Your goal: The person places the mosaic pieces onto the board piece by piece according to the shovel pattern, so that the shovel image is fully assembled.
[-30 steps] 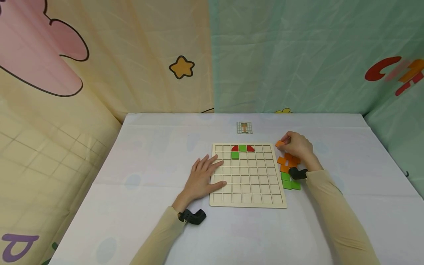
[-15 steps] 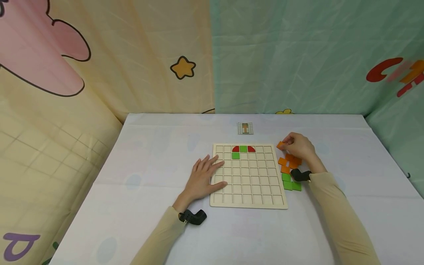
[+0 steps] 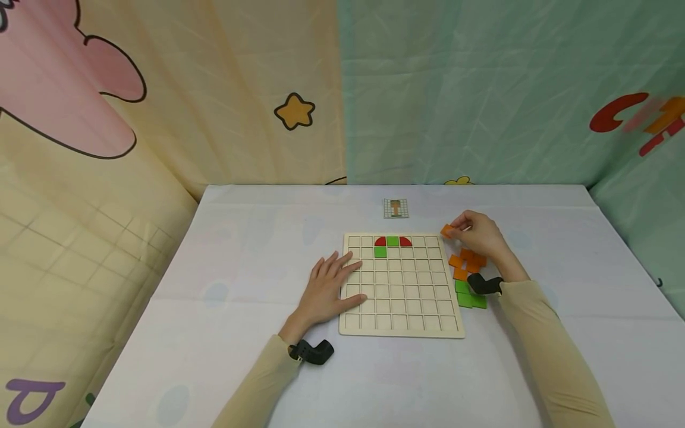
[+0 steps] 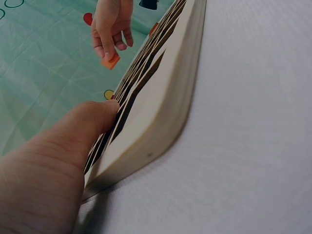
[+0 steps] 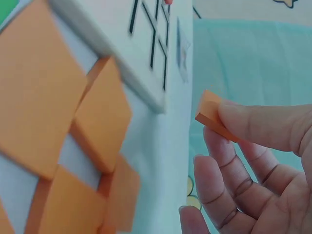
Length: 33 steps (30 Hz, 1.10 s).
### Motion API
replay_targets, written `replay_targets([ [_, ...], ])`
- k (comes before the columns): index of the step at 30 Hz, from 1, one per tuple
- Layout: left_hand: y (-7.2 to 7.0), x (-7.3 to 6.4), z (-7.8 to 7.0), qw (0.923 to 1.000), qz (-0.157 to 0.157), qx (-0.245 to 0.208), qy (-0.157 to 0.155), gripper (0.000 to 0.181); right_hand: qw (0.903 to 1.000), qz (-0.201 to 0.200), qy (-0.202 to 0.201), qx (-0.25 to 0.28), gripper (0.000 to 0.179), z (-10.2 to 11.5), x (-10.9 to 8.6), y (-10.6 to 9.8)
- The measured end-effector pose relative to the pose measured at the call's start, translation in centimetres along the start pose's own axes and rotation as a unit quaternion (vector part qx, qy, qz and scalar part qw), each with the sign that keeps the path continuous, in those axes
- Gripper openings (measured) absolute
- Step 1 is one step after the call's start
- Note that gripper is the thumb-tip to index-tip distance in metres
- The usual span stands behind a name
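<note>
My right hand (image 3: 478,233) pinches an orange square tile (image 5: 213,116) between thumb and fingers, near the far right corner of the wooden grid board (image 3: 404,291). The left hand (image 3: 324,289) lies spread over the board's left edge, its thumb (image 4: 97,114) on the grid in the left wrist view. Two red quarter-round tiles (image 3: 380,241) sit in the top row with a green tile (image 3: 393,241) between them. Another green tile (image 3: 380,252) fills the cell below the left red one.
Right of the board lie loose orange tiles (image 3: 460,273), with several green tiles (image 3: 464,300) nearer the front. A small printed pattern card (image 3: 395,208) lies beyond the board. Printed curtains stand behind the white-covered table (image 3: 241,238).
My right hand has moved slightly left and away from me with the orange tile, toward the board's far right corner. My left hand stays in place.
</note>
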<state>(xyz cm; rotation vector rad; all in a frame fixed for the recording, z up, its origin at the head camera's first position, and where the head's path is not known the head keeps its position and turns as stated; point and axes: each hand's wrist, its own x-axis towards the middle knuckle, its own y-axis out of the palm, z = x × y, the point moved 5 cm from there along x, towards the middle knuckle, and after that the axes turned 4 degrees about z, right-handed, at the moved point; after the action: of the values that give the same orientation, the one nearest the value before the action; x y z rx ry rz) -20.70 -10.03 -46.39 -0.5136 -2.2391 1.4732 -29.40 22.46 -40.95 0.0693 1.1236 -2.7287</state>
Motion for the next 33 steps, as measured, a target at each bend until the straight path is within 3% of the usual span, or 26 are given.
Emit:
replay_targets([
  [15, 0.1, 0.0, 0.0, 0.9999, 0.009, -0.003, -0.005, 0.07, 0.9985, 0.019, -0.047, 0.02, 0.028, 2.7, -0.3, 1.2],
  [21, 0.1, 0.0, 0.0, 1.0, 0.003, -0.001, -0.003, 0.07, 0.9976, 0.041, -0.05, 0.023, 0.022, 3.7, -0.2, 2.2],
  [28, 0.1, 0.1, 0.1, 1.0, 0.007, 0.002, -0.004, 0.07, 0.994, 0.057, -0.091, 0.019, 0.017, 5.1, 0.1, 3.3],
  [33, 0.0, 0.0, 0.0, 1.0, 0.005, 0.002, -0.004, 0.07, 0.9931, 0.068, -0.095, 0.017, 0.014, 5.7, 0.5, 4.2],
])
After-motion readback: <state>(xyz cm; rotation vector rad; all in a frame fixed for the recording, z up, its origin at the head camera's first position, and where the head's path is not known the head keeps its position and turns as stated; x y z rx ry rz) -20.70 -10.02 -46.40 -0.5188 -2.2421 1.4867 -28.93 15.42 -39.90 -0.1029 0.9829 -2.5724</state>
